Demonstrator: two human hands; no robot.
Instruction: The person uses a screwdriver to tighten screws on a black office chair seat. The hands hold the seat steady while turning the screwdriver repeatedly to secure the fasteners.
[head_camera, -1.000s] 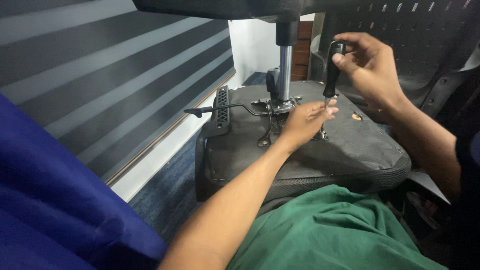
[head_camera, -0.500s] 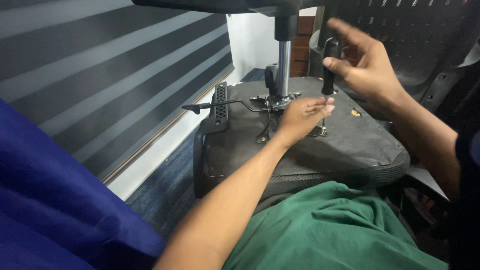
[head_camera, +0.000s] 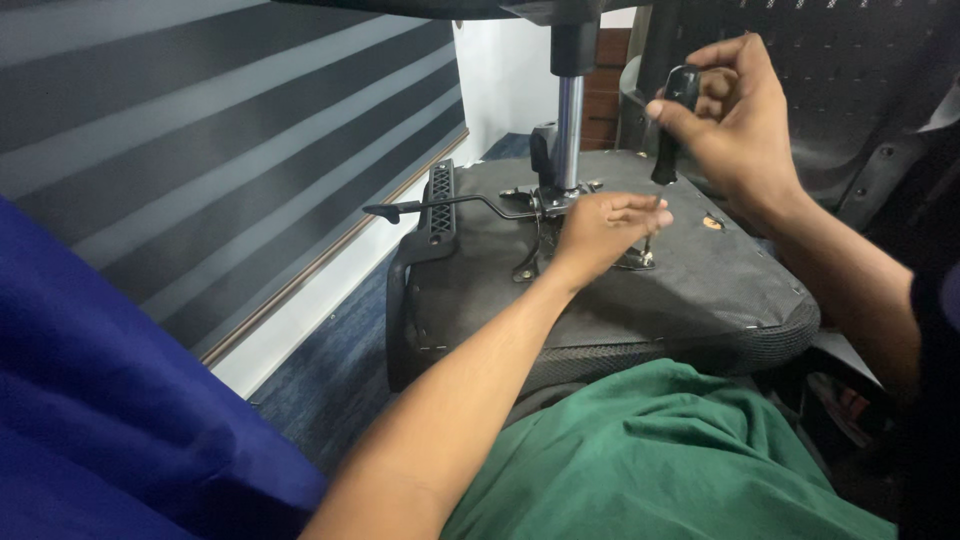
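Right hand (head_camera: 735, 125) shifted slightly, gripping one screwdriver (head_camera: 672, 115); left hand (head_camera: 600, 228) (fingers loosely curled) steadies tip.

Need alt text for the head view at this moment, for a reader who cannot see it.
The right hand holds a black-handled screwdriver upright, tip down at the metal mechanism on the underside of an overturned office chair seat. The left hand rests by the tip. A chrome column rises behind; green cloth lies in front.
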